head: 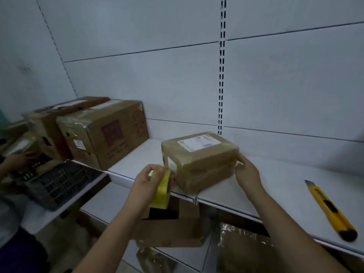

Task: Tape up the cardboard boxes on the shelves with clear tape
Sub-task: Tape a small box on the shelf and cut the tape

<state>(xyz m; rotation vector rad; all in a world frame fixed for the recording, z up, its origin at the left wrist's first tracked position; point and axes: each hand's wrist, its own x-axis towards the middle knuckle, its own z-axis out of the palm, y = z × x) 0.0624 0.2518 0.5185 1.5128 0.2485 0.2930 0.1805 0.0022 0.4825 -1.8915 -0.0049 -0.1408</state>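
A small cardboard box [199, 160] stands on the white shelf [275, 186] a little below the middle of the view, wrapped in shiny clear tape, with a white label [199, 143] on its top; its front edge lies near the front edge of the shelf. The left hand [146, 181] grasps a roll of tape [162, 189] with a yellow core, at about 9 o'clock from the box, fingers curled over the roll; the roll is held just beside the left face of the box, and a short strip of clear tape seems to run from it to that face, though this part is blurred. The right hand [247, 174] is at 3 o'clock from the box; its fingers rest on the right side of the box near the lower corner, and whether they curl around the edge I cannot tell. A yellow utility knife [331, 209] lies on the shelf at 4 o'clock from the box, well apart, blade pointing away from the person. At 10 o'clock two larger cardboard boxes [104, 133] stand side by side on the shelf; at 9 o'clock, at the far left, a dark plastic crate [59, 184] and another person's hand [21, 159] on a package are seen; under the shelf, at 6 o'clock, an open carton [169, 231] sits on a lower level.
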